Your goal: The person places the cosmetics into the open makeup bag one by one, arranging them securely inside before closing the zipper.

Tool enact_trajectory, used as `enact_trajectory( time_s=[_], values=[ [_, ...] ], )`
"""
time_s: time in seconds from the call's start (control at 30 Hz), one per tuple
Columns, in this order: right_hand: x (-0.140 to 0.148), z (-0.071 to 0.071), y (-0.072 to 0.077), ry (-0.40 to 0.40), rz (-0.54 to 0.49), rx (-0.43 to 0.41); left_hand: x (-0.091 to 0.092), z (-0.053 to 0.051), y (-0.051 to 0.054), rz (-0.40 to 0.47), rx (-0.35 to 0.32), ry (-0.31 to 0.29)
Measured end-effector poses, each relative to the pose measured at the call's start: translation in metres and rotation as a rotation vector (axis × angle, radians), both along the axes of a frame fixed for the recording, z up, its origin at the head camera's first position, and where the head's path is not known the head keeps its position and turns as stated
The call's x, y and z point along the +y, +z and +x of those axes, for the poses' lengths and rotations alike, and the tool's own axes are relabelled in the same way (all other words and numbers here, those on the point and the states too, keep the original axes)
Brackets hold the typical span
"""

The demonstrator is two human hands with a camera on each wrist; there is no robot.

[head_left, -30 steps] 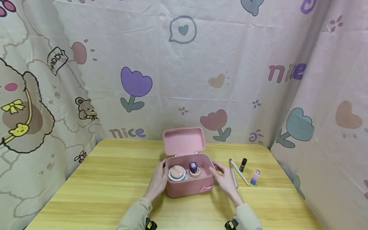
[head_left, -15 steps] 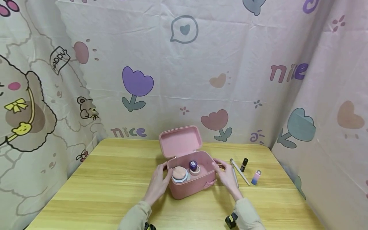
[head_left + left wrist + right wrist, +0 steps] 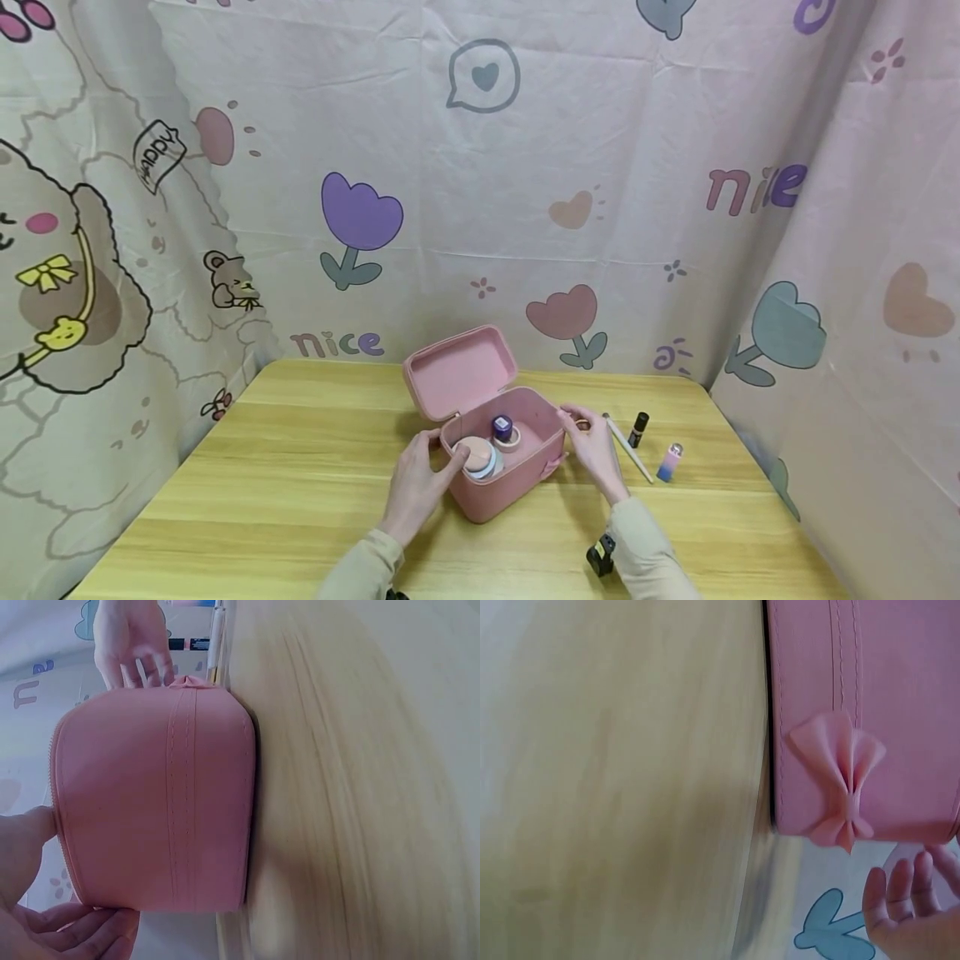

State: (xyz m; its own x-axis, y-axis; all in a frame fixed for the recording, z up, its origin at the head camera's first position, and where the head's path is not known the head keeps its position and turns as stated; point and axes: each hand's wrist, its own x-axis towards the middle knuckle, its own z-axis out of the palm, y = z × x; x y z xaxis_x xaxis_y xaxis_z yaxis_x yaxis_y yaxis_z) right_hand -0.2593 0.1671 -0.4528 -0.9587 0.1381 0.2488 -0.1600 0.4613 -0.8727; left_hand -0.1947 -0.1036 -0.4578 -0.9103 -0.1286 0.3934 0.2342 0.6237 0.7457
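A pink cosmetic case [image 3: 495,492], its lid [image 3: 461,371] raised, stands turned at an angle on the table. Inside lie a round beige-topped compact [image 3: 475,456], a small jar with a dark purple cap [image 3: 502,428] and a pale ring-shaped item [image 3: 508,439]. My left hand [image 3: 416,483] grips the case's left end, thumb at the rim and fingers round the back corner, as the left wrist view shows. At the other end my right hand [image 3: 595,450] holds the rim near its corner, fingers bent. A pink bow [image 3: 844,780] decorates the front.
Right of the case lie a white pen-like stick [image 3: 630,450], a black tube [image 3: 638,430] and a pink-and-blue tube [image 3: 670,462]. The wooden table [image 3: 262,500] is backed by a printed curtain [image 3: 450,167].
The case has turned counterclockwise between my hands, its right end swinging away and its left end coming nearer. The open lid has shifted left with it.
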Motion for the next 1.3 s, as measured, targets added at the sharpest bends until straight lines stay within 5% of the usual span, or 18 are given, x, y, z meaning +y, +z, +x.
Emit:
enact_trajectory(
  time_s=[0.23,0.6,0.87,1.13,1.3],
  values=[
    [-0.01,0.019,0.006,-0.096,0.024,0.024,0.002,-0.001,-0.002,0.006,-0.001,0.005],
    [-0.028,0.034,0.007,-0.03,0.071,-0.02,-0.004,-0.008,0.002,0.011,0.057,0.034],
    [-0.029,0.034,0.006,-0.022,0.039,0.009,-0.03,-0.039,0.018,0.12,0.126,0.03],
    [-0.031,0.035,0.007,-0.036,0.04,0.009,-0.054,-0.074,0.031,0.077,0.029,-0.082],
    [-0.031,0.035,0.006,-0.044,0.027,0.006,-0.058,-0.086,0.039,0.059,-0.01,-0.155]
  ],
)
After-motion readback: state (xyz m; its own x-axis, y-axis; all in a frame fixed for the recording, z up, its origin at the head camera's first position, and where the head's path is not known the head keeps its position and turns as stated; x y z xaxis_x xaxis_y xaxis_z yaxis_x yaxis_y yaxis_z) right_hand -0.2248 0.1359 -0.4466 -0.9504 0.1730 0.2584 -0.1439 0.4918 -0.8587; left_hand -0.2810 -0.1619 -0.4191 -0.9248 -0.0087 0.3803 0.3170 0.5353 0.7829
